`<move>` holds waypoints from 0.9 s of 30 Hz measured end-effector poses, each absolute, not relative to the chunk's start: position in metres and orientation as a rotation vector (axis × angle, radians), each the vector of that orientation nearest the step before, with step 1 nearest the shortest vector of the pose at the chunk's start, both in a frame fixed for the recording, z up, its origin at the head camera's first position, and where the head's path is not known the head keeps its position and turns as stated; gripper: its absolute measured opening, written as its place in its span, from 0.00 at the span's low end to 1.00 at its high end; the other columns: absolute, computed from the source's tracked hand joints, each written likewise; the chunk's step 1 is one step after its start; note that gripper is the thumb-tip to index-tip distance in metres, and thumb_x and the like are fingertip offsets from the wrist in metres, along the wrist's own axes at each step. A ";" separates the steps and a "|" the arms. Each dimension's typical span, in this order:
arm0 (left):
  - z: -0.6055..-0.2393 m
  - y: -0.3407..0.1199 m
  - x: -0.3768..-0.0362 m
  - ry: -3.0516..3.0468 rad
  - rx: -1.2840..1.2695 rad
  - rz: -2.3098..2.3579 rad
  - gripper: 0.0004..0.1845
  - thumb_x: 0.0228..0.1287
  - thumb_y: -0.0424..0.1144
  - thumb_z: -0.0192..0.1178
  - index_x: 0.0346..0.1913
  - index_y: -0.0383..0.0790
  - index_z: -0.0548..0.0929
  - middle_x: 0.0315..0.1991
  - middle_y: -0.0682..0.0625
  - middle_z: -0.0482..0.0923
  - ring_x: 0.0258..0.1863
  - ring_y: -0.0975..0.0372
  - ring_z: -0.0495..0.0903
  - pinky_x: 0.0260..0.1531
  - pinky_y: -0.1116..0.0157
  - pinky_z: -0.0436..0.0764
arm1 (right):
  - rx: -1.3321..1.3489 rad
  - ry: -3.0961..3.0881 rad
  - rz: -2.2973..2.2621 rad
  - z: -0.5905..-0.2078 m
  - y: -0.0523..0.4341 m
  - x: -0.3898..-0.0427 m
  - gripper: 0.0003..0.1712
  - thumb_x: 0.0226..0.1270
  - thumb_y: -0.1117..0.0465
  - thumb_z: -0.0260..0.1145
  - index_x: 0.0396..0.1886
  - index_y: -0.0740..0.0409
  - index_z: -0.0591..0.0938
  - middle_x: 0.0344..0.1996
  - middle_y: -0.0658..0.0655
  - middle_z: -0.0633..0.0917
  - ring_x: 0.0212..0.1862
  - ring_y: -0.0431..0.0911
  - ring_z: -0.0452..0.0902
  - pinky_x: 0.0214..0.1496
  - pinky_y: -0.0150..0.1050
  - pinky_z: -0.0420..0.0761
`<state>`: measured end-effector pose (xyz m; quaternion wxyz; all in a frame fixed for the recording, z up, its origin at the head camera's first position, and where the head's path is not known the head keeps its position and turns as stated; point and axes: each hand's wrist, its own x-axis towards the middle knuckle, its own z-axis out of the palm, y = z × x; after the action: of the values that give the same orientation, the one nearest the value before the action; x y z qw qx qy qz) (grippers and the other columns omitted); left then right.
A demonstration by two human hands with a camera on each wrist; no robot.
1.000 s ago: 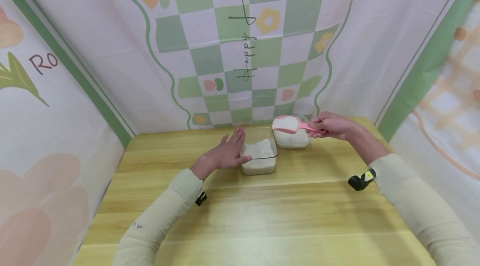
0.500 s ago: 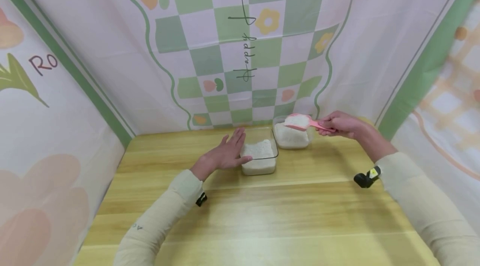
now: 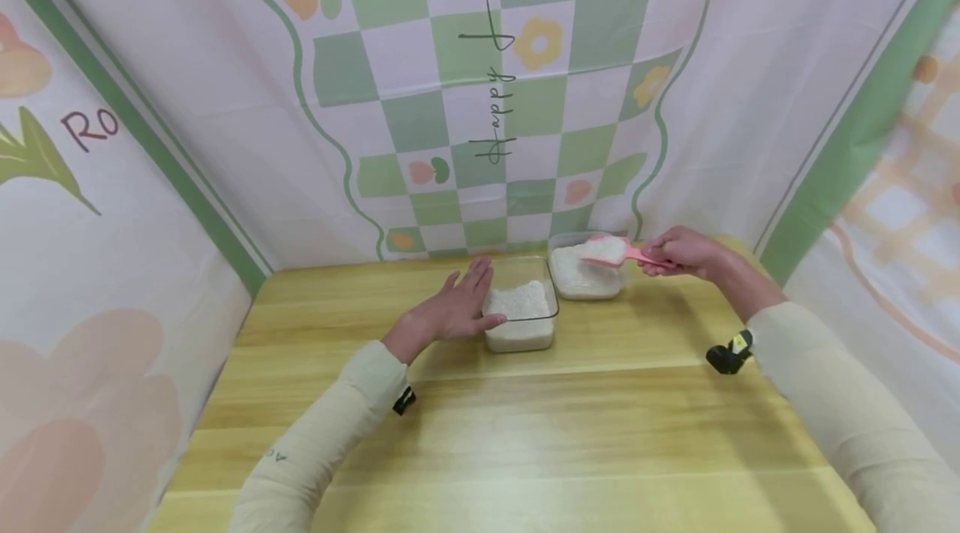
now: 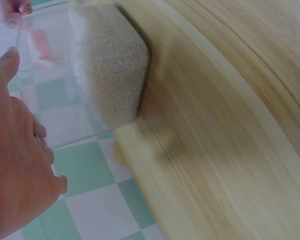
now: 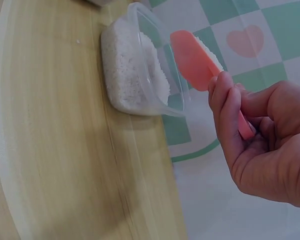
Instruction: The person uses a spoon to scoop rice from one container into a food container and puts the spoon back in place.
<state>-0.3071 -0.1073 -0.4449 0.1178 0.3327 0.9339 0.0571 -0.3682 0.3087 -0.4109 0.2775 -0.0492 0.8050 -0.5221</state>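
Note:
Two clear containers of white rice stand side by side at the back of the wooden table. My left hand [image 3: 459, 308] rests flat, fingers straight, against the left side of the near container [image 3: 521, 313], also seen as a rice-filled box [image 4: 102, 65] in the left wrist view. My right hand [image 3: 678, 253] grips the handle of a pink scoop [image 3: 609, 251] loaded with rice, held just above the far right container [image 3: 583, 273]. In the right wrist view the scoop [image 5: 195, 57] hovers over that container [image 5: 135, 70], with my fingers [image 5: 230, 115] curled round its handle.
The wooden table [image 3: 525, 433] runs toward me from the containers. Patterned cloth walls [image 3: 480, 82] close off the back and both sides. The containers sit close to the back wall.
My right hand has carried the rice-filled scoop to the right and down, from between the two containers to low over the right container. The left hand has stayed against the near container.

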 end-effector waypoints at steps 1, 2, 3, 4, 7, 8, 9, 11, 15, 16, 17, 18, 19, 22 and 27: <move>-0.445 -0.107 -0.307 2.732 0.976 0.167 0.50 0.75 0.67 0.36 0.79 0.30 0.36 0.81 0.39 0.26 0.81 0.51 0.28 0.78 0.44 0.42 | -0.124 2.168 -1.398 -0.411 0.308 -0.369 0.25 0.79 0.70 0.45 0.63 0.91 0.62 0.26 0.49 0.86 0.29 0.34 0.83 0.34 0.25 0.82; -0.444 -0.107 -0.307 2.732 0.978 0.172 0.50 0.75 0.67 0.36 0.79 0.30 0.36 0.81 0.38 0.27 0.81 0.51 0.29 0.78 0.44 0.42 | -0.128 2.172 -1.392 -0.412 0.308 -0.370 0.25 0.79 0.70 0.45 0.63 0.91 0.63 0.26 0.49 0.86 0.29 0.34 0.83 0.34 0.25 0.82; -0.444 -0.108 -0.306 2.733 0.979 0.175 0.50 0.75 0.67 0.36 0.79 0.30 0.36 0.81 0.38 0.27 0.81 0.51 0.29 0.78 0.44 0.42 | -0.122 2.177 -1.390 -0.412 0.308 -0.371 0.24 0.79 0.70 0.45 0.62 0.91 0.64 0.25 0.50 0.86 0.28 0.34 0.82 0.34 0.25 0.82; -0.444 -0.108 -0.306 2.732 0.976 0.174 0.50 0.75 0.67 0.36 0.79 0.30 0.35 0.81 0.38 0.27 0.81 0.51 0.28 0.78 0.44 0.42 | -0.123 2.180 -1.387 -0.412 0.307 -0.371 0.24 0.79 0.69 0.45 0.61 0.91 0.64 0.25 0.49 0.86 0.28 0.34 0.82 0.33 0.25 0.82; -0.444 -0.108 -0.306 2.733 0.979 0.181 0.49 0.76 0.66 0.37 0.79 0.30 0.36 0.81 0.38 0.28 0.81 0.51 0.28 0.78 0.44 0.42 | -0.110 2.188 -1.384 -0.413 0.305 -0.372 0.24 0.79 0.69 0.45 0.61 0.91 0.64 0.24 0.49 0.86 0.27 0.33 0.82 0.33 0.25 0.82; -0.444 -0.108 -0.306 2.732 0.977 0.179 0.49 0.76 0.66 0.38 0.79 0.30 0.36 0.81 0.38 0.27 0.81 0.51 0.28 0.78 0.44 0.42 | -0.111 2.189 -1.381 -0.412 0.304 -0.373 0.25 0.80 0.69 0.45 0.62 0.91 0.64 0.24 0.49 0.86 0.27 0.33 0.82 0.33 0.25 0.82; -0.444 -0.108 -0.306 2.733 0.977 0.179 0.49 0.76 0.66 0.38 0.79 0.30 0.36 0.81 0.38 0.27 0.81 0.51 0.28 0.78 0.44 0.42 | -0.100 2.190 -1.381 -0.412 0.303 -0.373 0.25 0.80 0.69 0.45 0.62 0.91 0.64 0.24 0.49 0.86 0.27 0.33 0.82 0.33 0.24 0.82; -0.445 -0.108 -0.306 2.734 0.979 0.179 0.49 0.76 0.66 0.38 0.79 0.30 0.36 0.81 0.38 0.28 0.81 0.51 0.28 0.78 0.43 0.42 | -0.089 2.194 -1.378 -0.412 0.302 -0.373 0.25 0.79 0.69 0.45 0.62 0.91 0.64 0.24 0.49 0.86 0.27 0.33 0.83 0.32 0.24 0.82; -0.446 -0.109 -0.307 2.734 0.979 0.177 0.50 0.75 0.66 0.37 0.79 0.30 0.35 0.81 0.38 0.27 0.81 0.51 0.28 0.78 0.44 0.42 | -0.079 2.220 -1.364 -0.411 0.298 -0.373 0.24 0.79 0.69 0.46 0.61 0.91 0.65 0.23 0.48 0.86 0.26 0.32 0.82 0.32 0.24 0.81; -0.446 -0.109 -0.307 2.735 0.979 0.173 0.50 0.75 0.66 0.37 0.79 0.30 0.35 0.81 0.38 0.28 0.81 0.51 0.28 0.78 0.43 0.42 | -0.082 2.226 -1.365 -0.410 0.297 -0.373 0.24 0.78 0.69 0.46 0.61 0.91 0.65 0.23 0.48 0.86 0.26 0.33 0.82 0.32 0.24 0.81; -0.446 -0.109 -0.308 2.735 0.978 0.170 0.50 0.75 0.66 0.37 0.79 0.30 0.35 0.81 0.38 0.28 0.81 0.51 0.28 0.78 0.43 0.42 | -0.085 2.234 -1.363 -0.410 0.296 -0.373 0.24 0.78 0.70 0.46 0.61 0.91 0.65 0.23 0.48 0.86 0.26 0.33 0.82 0.32 0.24 0.81; -0.446 -0.109 -0.308 2.734 0.978 0.168 0.49 0.75 0.66 0.37 0.79 0.30 0.35 0.81 0.38 0.28 0.81 0.51 0.28 0.78 0.43 0.42 | -0.089 2.240 -1.363 -0.410 0.295 -0.373 0.24 0.77 0.70 0.47 0.60 0.91 0.66 0.23 0.48 0.86 0.26 0.33 0.82 0.32 0.24 0.81; -0.446 -0.109 -0.308 2.733 0.977 0.169 0.49 0.75 0.66 0.37 0.79 0.30 0.35 0.81 0.38 0.28 0.81 0.51 0.28 0.78 0.43 0.42 | -0.090 2.244 -1.366 -0.410 0.294 -0.373 0.23 0.77 0.70 0.47 0.60 0.91 0.66 0.23 0.48 0.86 0.26 0.33 0.82 0.31 0.24 0.81; -0.446 -0.109 -0.308 2.730 0.973 0.171 0.49 0.75 0.66 0.37 0.79 0.31 0.35 0.81 0.38 0.27 0.81 0.51 0.28 0.78 0.43 0.42 | -0.096 2.253 -1.369 -0.410 0.292 -0.374 0.22 0.76 0.71 0.47 0.59 0.90 0.67 0.22 0.47 0.86 0.25 0.34 0.82 0.31 0.24 0.81; -0.446 -0.109 -0.308 2.727 0.969 0.174 0.49 0.75 0.67 0.36 0.79 0.31 0.34 0.81 0.38 0.26 0.81 0.51 0.27 0.78 0.43 0.41 | -0.124 2.287 -1.337 -0.409 0.287 -0.375 0.22 0.77 0.70 0.48 0.57 0.90 0.70 0.21 0.47 0.86 0.24 0.33 0.82 0.30 0.24 0.81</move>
<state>-0.3080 -0.1088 -0.4459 0.1208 0.3316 0.9338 0.0594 -0.3745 0.2872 -0.4095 0.2426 -0.0452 0.8366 -0.4890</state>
